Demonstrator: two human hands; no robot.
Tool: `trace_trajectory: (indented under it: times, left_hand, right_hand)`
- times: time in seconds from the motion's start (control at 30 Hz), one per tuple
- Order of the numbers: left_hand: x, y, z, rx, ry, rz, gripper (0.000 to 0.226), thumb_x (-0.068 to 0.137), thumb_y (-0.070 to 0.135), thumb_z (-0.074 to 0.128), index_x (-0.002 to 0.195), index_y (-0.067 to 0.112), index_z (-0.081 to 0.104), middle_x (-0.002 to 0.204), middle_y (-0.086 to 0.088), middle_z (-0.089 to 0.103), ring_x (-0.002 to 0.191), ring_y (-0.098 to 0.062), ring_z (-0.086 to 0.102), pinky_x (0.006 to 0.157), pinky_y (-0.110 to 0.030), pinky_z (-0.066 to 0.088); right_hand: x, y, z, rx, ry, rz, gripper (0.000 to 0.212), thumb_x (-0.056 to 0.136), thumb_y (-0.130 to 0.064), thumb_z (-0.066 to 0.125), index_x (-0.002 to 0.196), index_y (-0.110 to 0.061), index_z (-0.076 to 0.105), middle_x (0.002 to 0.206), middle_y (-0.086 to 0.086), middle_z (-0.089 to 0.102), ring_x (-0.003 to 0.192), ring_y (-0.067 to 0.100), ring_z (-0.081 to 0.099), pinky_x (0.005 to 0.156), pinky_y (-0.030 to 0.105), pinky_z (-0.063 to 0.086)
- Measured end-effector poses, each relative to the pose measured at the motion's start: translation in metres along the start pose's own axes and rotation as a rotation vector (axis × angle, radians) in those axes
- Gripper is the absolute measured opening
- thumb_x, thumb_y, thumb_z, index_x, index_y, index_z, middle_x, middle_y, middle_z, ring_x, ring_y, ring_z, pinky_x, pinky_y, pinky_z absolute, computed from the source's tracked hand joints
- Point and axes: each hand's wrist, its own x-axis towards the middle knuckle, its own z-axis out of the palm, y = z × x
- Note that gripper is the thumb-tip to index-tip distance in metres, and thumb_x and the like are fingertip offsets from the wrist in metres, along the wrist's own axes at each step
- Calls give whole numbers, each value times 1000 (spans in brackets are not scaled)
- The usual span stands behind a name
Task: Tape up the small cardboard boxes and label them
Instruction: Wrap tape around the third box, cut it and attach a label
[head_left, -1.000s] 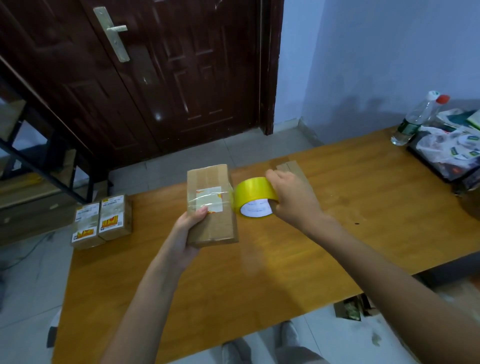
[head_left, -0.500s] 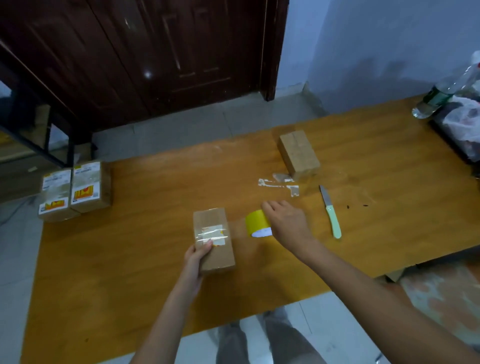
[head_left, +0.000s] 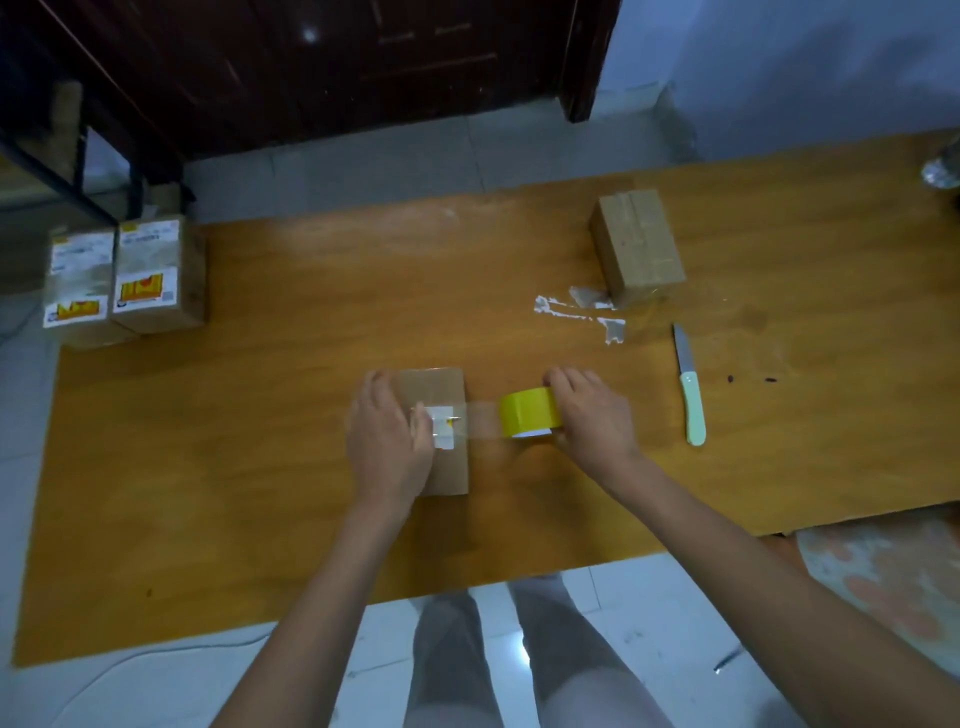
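Table (head_left: 208, 467) — glossy orange-brown wood grain, flat. At its centre, a small rectangular cardboard box (head_left: 447, 384), matte brown, white label on top; left hand (head_left: 387, 441) pressed flat over it. Right hand (head_left: 589, 415) grips a yellow tape roll (head_left: 527, 415) — clear film stretched to the box.

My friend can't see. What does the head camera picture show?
A person's left hand presses on a small cardboard box while the right hand pulls clear tape from a yellow tape roll across it. On the wooden table lie a knife and three more boxes.
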Motion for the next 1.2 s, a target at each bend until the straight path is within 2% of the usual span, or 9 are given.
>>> trace_trajectory:
  times: [0.1, 0.2, 0.27, 0.33, 0.5, 0.87, 0.97, 1.1, 1.2]
  left_hand:
    - [29, 26, 18, 94, -58, 251, 45, 96, 25, 41, 131, 1, 54, 136, -16, 55, 128, -32, 49, 109, -45, 31]
    - [37, 29, 41, 278, -129, 308, 32, 99, 30, 39, 113, 11, 61, 118, -8, 61, 117, -28, 53, 111, -44, 27]
    - [37, 23, 45, 330, -110, 279, 30, 98, 32, 36, 94, 13, 59, 98, -7, 60, 98, -28, 55, 97, -42, 35]
    - [38, 19, 44, 336, -79, 244, 31, 98, 32, 35, 88, 13, 57, 90, -8, 59, 89, -28, 54, 87, -40, 35]
    - [39, 15, 39, 317, -98, 199, 37, 101, 32, 28, 92, 11, 58, 92, -8, 58, 91, -27, 52, 87, -40, 34]
    - [53, -30, 8, 372, -82, 160, 41, 101, 30, 26, 95, 6, 59, 95, -12, 60, 94, -31, 53, 90, -44, 36]
    - [55, -30, 8, 315, -85, 168, 41, 101, 29, 28, 100, 5, 61, 100, -12, 61, 98, -31, 54, 92, -44, 35]
    - [61, -35, -3, 48, -81, 109, 41, 96, 31, 36, 119, 6, 60, 119, -11, 56, 116, -29, 48, 105, -46, 26]
    - [57, -40, -6, 142, -88, 172, 39, 98, 28, 37, 121, 5, 58, 122, -12, 57, 117, -30, 49, 105, -47, 30]
  right_hand:
    - [1, 2, 3, 15, 23, -15, 44, 74, -17, 67, 115, -17, 50, 112, -2, 57, 106, 21, 51, 59, 37, 51]
    - [2, 4, 7, 62, 75, -18, 40, 70, -12, 67, 108, -16, 53, 103, -1, 60, 98, 22, 53, 54, 36, 48]
    - [3, 7, 12, 114, 101, -17, 41, 67, -9, 69, 104, -15, 54, 97, 0, 61, 95, 23, 54, 52, 34, 44]
    - [2, 13, 14, 126, 122, -34, 44, 63, -8, 72, 104, -14, 57, 97, 1, 63, 95, 25, 55, 52, 31, 41]
    - [3, 33, 4, -34, 202, -96, 54, 48, -7, 78, 100, -11, 64, 91, 5, 67, 87, 31, 59, 54, 32, 42]
    - [-1, 80, -2, -89, 214, 5, 47, 63, 1, 72, 107, -9, 62, 97, 3, 67, 97, 28, 51, 53, 32, 40]
    - [2, 82, -2, -51, 215, -3, 51, 65, -3, 74, 113, -11, 61, 106, 3, 65, 100, 28, 51, 57, 34, 43]
    - [-3, 83, -5, -31, 237, -21, 61, 59, -9, 81, 116, -10, 59, 110, 7, 63, 102, 30, 54, 67, 36, 47]
    - [-11, 84, -7, -7, 221, -56, 70, 60, -26, 83, 122, -10, 56, 117, 8, 60, 107, 30, 52, 81, 39, 46]
